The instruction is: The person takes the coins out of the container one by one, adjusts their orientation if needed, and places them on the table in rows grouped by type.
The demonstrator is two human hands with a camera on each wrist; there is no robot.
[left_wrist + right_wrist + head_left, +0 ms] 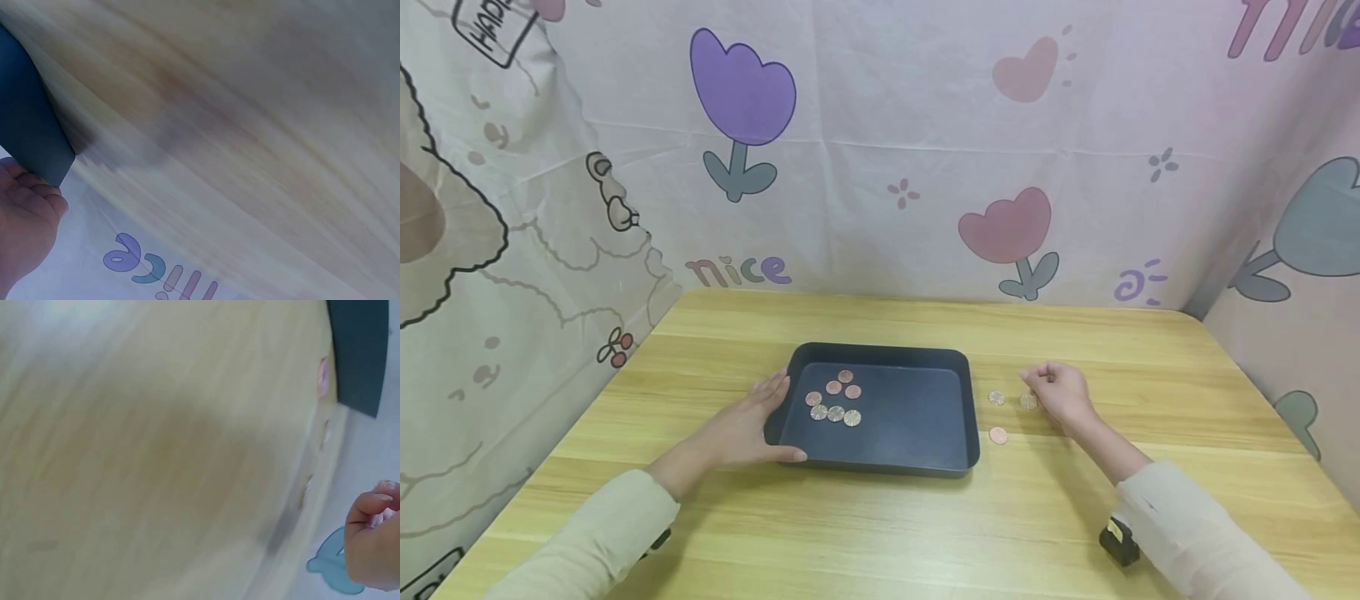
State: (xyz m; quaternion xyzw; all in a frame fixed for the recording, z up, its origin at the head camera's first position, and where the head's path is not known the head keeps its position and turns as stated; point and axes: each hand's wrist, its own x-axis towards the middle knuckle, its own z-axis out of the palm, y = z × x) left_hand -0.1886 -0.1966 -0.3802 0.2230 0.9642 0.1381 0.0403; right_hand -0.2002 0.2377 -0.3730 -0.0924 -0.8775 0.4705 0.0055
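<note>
Nearest me, a cream cloth sleeve (1202,525) is wrapping the right forearm, a small black boxy device (1118,543) sitting at its cuff; if that arm were dipping, the device could be scraping the yellow wood-grained tabletop (865,533). Farther in, a round copper-coloured metal coin (997,435) is lying just beside the dark, shallow rectangular tray (880,467). The left hand (741,429) is resting spread, fingers fairly straight, against the tray's left end; too hard a shove could be sliding the tray into that coin and jostling the three round pale-gold metal coins (836,413) inside. To the right, the right hand (1060,392) is curling its fingers close by a loose pale-gold coin (1028,402), while a second pale-gold coin (996,398) is lying between it and the tray. I'm not managing to tell whether it is pinching anything. Coins this flat are offering little edge, so fingertips could be skidding and flicking one off. Slightly deeper, four copper-coloured coins (833,387) are bunching in the tray's left half, where a dropped coin could be scattering them. Beyond, a flower-printed pale cloth (865,167) is hanging behind everything.
</note>
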